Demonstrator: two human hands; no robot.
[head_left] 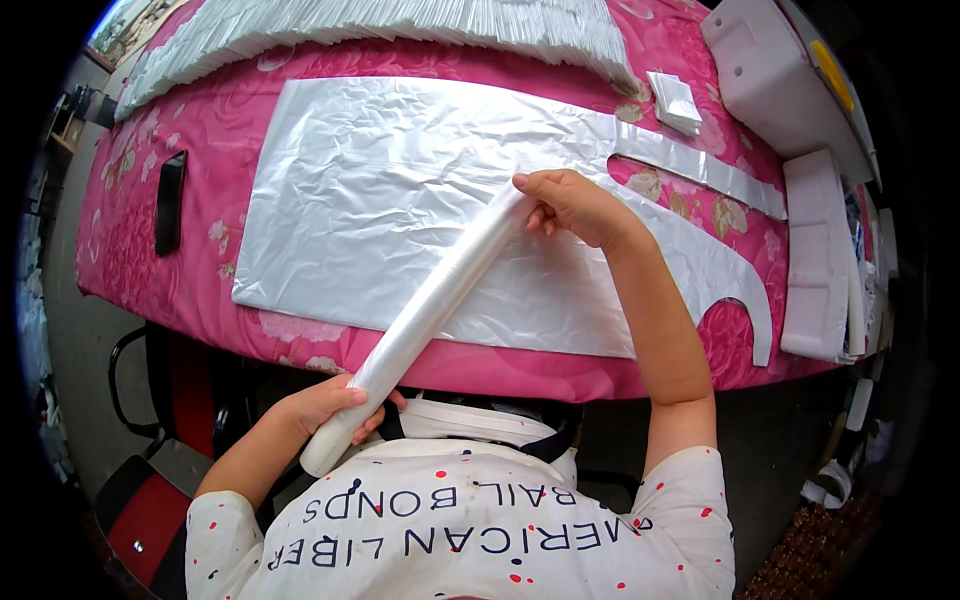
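A long, narrow strip of folded white plastic film (430, 290) slants up across my front, its lower end near my shirt. Around that lower part my left hand (338, 405) is closed. My right hand (575, 208) pinches the upper end between thumb and fingers. Beneath the strip, a large, wrinkled sheet of shiny white plastic film (380, 170) lies flat on the table. Its right side has rounded cut-outs and strap-like ends, one long and one short. Whether it is one layer or several, I cannot tell.
A pink flowered cloth (300, 345) covers the table. Along the far edge runs a long row of folded white packets (400, 25); a small pile of packets (676, 102) lies nearby. A black oblong object (171, 203) is at left. White foam boxes (815, 260) stand at right.
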